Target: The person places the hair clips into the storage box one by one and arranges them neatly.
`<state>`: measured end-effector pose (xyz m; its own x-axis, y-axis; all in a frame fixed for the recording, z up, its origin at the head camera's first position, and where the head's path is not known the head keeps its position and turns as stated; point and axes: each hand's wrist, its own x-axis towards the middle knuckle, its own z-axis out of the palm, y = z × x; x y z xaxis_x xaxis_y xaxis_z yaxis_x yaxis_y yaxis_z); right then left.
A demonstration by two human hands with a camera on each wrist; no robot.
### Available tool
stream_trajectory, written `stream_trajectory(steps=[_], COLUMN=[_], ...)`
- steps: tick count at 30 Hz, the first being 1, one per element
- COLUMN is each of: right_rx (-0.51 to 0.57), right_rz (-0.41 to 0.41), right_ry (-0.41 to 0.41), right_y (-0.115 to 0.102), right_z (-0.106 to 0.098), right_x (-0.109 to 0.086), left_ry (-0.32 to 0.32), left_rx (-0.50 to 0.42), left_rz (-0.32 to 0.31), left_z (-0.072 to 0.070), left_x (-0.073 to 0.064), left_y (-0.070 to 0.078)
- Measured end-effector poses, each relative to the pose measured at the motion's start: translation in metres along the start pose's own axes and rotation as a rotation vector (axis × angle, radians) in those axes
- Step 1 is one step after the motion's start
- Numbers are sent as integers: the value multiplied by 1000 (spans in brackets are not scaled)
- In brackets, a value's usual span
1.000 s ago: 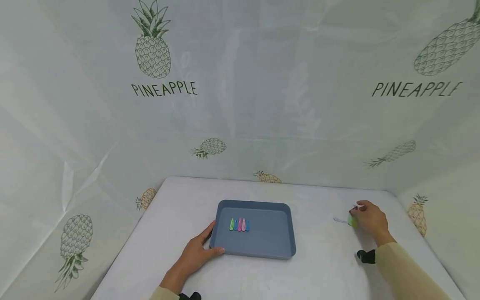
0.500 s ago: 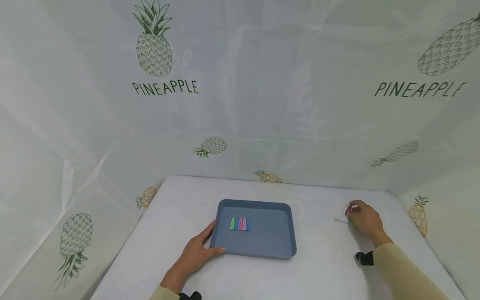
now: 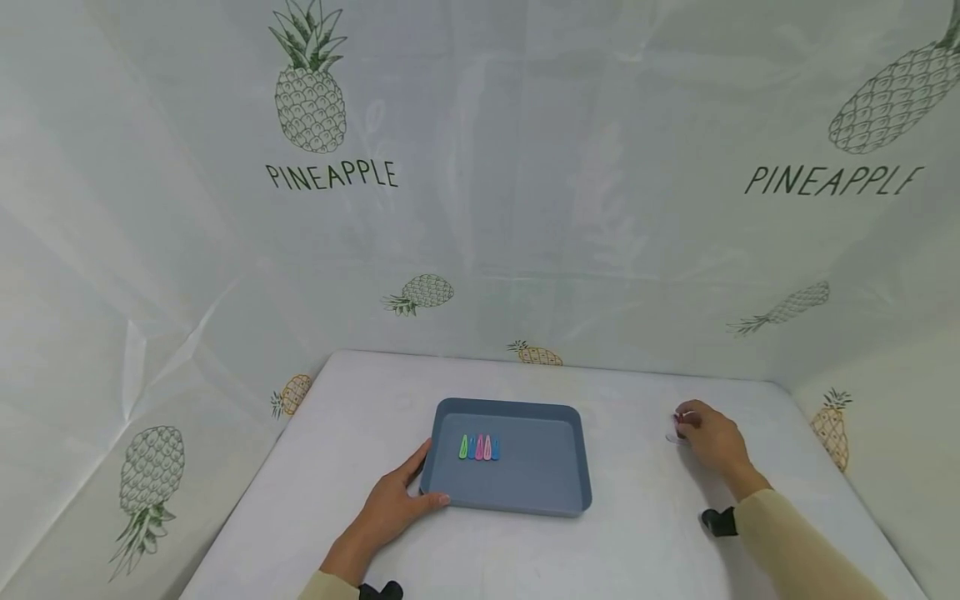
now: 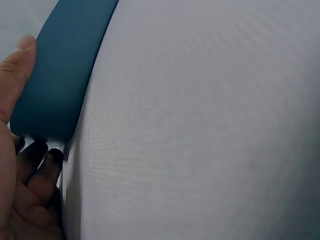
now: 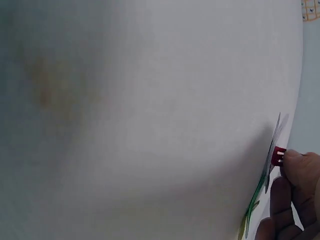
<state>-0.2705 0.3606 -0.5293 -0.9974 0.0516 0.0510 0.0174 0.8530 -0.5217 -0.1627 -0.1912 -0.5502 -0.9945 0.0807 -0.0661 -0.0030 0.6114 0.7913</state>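
Observation:
A blue-grey tray lies on the white table, with a row of several snap hair clips in green, blue and pink on its left half. My left hand holds the tray's near left corner, thumb along the front wall and fingers at the side; in the left wrist view some fingers curl by the tray's corner. Off to the right, my right hand pinches a small dark red hair clip with a slotted end. Right beside it on the table are thin purple, green and yellow pieces, seen edge-on.
The white table reaches back to a pale cloth wall printed with pineapples. Table surface lies between the tray and my right hand. A black wrist camera sits under the right sleeve.
My right hand has shifted left with the red hair clip, and now hides the green and yellow pieces in the head view. Left hand and tray have kept their places.

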Motion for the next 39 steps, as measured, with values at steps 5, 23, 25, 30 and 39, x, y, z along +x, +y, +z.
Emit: stream_trajectory(steps=[5,23,25,30,39], right_rx=[25,350,364,381,473], right_rz=[-11,-70,-87,-124,-165], right_ry=[29,98,116,147,171], right_y=[-8,-65,-71,-84,-114], right_z=[-1,6,9,18,30], right_x=[-2,-19,-20,-24,-32], left_ry=[-1,7,7,5,1], left_rx=[-4,1,0,6,24], left_rz=[6,2,-1,4,24], left_z=[0,-1,-2,-2,-2], left_x=[1,-2,-2,-4,-5], left_y=[-1,3,4,5,4])
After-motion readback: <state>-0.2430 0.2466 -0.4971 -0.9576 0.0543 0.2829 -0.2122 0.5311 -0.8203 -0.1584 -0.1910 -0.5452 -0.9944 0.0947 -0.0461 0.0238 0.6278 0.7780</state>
